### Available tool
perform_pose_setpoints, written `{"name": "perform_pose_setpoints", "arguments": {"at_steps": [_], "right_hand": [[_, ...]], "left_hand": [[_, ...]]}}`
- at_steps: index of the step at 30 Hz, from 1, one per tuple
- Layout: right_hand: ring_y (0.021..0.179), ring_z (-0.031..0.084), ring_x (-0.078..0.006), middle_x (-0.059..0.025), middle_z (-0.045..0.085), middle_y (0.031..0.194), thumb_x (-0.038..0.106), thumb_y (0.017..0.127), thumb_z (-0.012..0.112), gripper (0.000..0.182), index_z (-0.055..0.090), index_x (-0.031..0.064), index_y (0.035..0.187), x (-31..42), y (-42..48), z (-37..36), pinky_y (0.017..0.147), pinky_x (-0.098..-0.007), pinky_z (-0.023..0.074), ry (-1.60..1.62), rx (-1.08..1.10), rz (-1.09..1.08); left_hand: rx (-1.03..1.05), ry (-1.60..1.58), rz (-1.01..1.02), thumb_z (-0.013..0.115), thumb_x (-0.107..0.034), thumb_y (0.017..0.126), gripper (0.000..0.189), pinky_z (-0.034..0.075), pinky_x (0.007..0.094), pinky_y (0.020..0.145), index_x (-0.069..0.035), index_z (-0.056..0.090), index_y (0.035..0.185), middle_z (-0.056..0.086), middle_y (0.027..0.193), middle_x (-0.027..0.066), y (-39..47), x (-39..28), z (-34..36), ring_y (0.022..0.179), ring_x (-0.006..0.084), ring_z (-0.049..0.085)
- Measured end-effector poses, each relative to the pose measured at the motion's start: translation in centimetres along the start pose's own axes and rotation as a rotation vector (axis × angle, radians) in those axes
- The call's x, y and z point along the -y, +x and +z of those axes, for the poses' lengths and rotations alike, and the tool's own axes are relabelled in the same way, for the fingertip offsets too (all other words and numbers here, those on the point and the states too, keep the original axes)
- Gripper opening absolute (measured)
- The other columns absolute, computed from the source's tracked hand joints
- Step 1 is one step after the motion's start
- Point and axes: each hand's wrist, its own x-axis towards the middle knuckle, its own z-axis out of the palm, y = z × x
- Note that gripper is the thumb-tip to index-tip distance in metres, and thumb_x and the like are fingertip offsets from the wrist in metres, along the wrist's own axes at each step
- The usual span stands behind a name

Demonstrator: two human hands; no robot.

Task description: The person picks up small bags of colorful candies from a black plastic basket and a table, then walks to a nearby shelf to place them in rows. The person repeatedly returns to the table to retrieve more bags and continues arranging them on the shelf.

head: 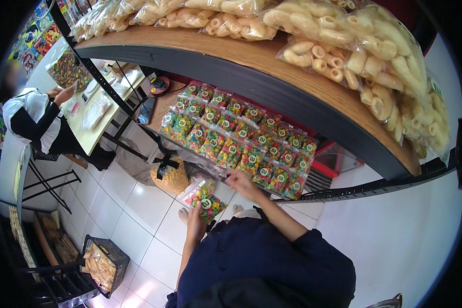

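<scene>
My left hand [195, 222] holds a clear zip bag of multicoloured candy or cereal pieces [211, 210] with a round label; what may be a second bag lies behind it. Raised to the right of it, my right hand [240, 184] is near the front edge of the lower shelf, its fingers bent; whether they pinch something small is not plain. On that shelf stand rows of similar labelled zip bags [232, 149], leaning on one another.
Bags of pale tube-shaped snacks [319, 57] fill the wooden upper shelf [254, 46]. A tied bag of yellow snacks [171, 179] stands on the tiled floor. A black basket [117, 250] is lower left. A co-worker [34, 115] sits at a table [88, 133].
</scene>
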Motion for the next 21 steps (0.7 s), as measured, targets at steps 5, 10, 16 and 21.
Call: {"name": "perform_pose_setpoints", "arguments": {"at_steps": [5, 10, 16, 21], "right_hand": [[0.079, 0.047, -0.0094, -0.0054, 0.051, 0.097, 0.023, 0.073, 0.062, 0.051, 0.040, 0.0010, 0.113, 3.6, -3.0, 5.1, 0.067, -0.0242, 0.0414, -0.285, 0.086, -0.092], [0.086, 0.050, -0.0139, -0.0064, 0.053, 0.093, 0.017, 0.073, 0.061, 0.039, 0.044, 0.0025, 0.105, 1.3, -0.4, -0.4, 0.075, -0.0269, 0.0398, -0.195, -0.365, -0.203], [0.064, 0.048, -0.0172, -0.0106, 0.051, 0.075, 0.020, 0.072, 0.060, 0.047, 0.042, -0.0033, 0.109, -1.6, 3.4, -14.2, 0.058, -0.0327, 0.0385, -0.303, -1.093, 0.181], [0.066, 0.049, -0.0197, -0.0080, 0.051, 0.075, 0.024, 0.075, 0.057, 0.056, 0.034, 0.0002, 0.120, -9.4, 5.7, -25.0, 0.058, -0.0347, 0.0382, -0.499, -1.295, 0.170]], "left_hand": [[0.033, 0.135, -0.143, 0.042, -0.030, 0.085, 0.051, 0.022, 0.0379, 0.097, -0.005, 0.023, 0.126, 0.026, 0.128, 0.0132, 0.6, -0.3, 1.0, 0.121, 0.0239, 0.022], [-0.007, 0.399, -0.016, 0.039, -0.037, 0.084, 0.055, 0.024, 0.0423, 0.094, -0.005, 0.022, 0.126, 0.025, 0.129, 0.0138, 0.6, 0.1, -0.4, 0.121, 0.0255, 0.021], [-0.057, 0.231, -0.023, 0.042, -0.035, 0.083, 0.046, 0.033, 0.0372, 0.087, -0.006, 0.034, 0.117, 0.040, 0.118, 0.0102, -0.3, 0.6, -3.3, 0.110, 0.0238, 0.038], [-0.116, 0.263, -0.043, 0.041, -0.037, 0.082, 0.054, 0.034, 0.0367, 0.086, -0.001, 0.030, 0.120, 0.036, 0.123, 0.0142, -0.8, 0.8, -3.3, 0.111, 0.0255, 0.037]]}}
